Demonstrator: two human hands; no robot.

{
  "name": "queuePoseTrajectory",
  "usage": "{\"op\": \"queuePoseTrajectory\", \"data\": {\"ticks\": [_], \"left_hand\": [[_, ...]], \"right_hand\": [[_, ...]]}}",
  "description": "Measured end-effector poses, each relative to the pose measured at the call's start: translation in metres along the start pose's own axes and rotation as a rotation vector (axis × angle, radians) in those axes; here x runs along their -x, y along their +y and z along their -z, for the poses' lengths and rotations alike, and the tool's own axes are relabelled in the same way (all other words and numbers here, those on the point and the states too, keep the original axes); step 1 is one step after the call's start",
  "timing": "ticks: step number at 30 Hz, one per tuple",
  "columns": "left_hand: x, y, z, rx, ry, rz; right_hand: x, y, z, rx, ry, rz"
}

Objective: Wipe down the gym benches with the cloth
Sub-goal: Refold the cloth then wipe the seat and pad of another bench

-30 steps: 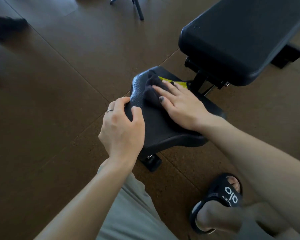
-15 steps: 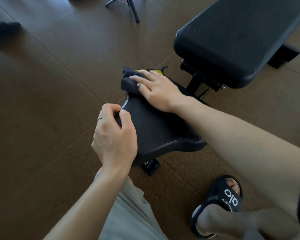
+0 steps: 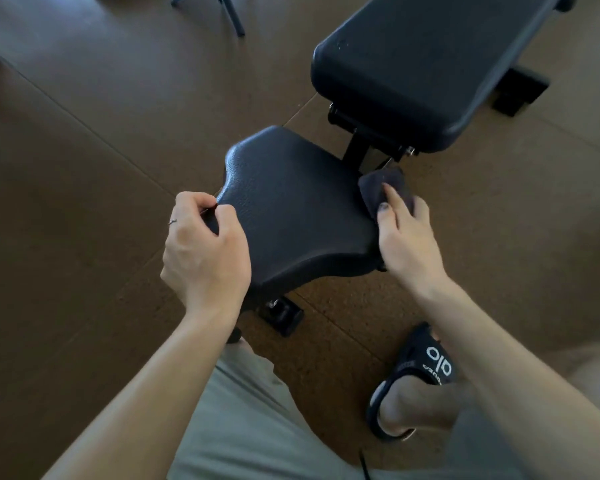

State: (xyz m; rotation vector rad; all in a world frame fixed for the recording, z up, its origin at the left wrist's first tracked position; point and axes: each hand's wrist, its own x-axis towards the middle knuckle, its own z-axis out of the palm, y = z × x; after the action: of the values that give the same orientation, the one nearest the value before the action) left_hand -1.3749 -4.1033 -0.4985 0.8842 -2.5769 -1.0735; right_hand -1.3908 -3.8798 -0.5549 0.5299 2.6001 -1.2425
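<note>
Hands work at the small black padded seat of a gym bench (image 3: 291,209), which fills the centre of the frame. The right hand (image 3: 407,237), at centre right, presses a dark, bunched cloth (image 3: 378,188) against the seat's right edge; its grip has the thumb on top of the fabric and the fingers wrapped over the far side, so it holds the cloth. The left hand (image 3: 203,251), at centre left, grips the seat's left edge, fingers curled round the rim and thumb on the top surface; a thin ring shows on one finger. Beyond the seat, in the upper right of the frame, lies the long black padded backrest (image 3: 430,60), joined to the seat by a black metal bracket (image 3: 361,143). A black foot of the frame (image 3: 283,315) rests on the brown cork-patterned floor (image 3: 84,168) below the seat. At lower right a foot wears a black slide sandal with white lettering (image 3: 426,362). Light grey-green shorts (image 3: 250,420) fill the bottom centre.
</note>
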Motion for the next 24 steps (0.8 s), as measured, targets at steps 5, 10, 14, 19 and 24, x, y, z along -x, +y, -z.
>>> {"op": "queuePoseTrajectory", "data": {"ticks": [5, 10, 14, 19, 24], "left_hand": [[0.001, 0.001, 0.001, 0.001, -0.011, -0.006], [0.002, 0.000, 0.003, 0.016, -0.015, -0.011], [0.000, 0.000, 0.002, 0.026, -0.010, -0.007], [-0.002, 0.000, 0.003, 0.063, -0.006, 0.033], [-0.001, -0.002, 0.004, 0.088, -0.017, 0.037]], "right_hand": [[0.031, -0.007, -0.030, 0.330, 0.109, 0.281], [-0.043, -0.012, 0.003, 0.410, -0.066, 0.332], [-0.034, -0.044, -0.021, 0.506, -0.063, 0.312], [0.062, -0.064, -0.053, 0.445, -0.067, 0.621], [0.009, -0.039, -0.031, 0.485, -0.038, 0.650]]}}
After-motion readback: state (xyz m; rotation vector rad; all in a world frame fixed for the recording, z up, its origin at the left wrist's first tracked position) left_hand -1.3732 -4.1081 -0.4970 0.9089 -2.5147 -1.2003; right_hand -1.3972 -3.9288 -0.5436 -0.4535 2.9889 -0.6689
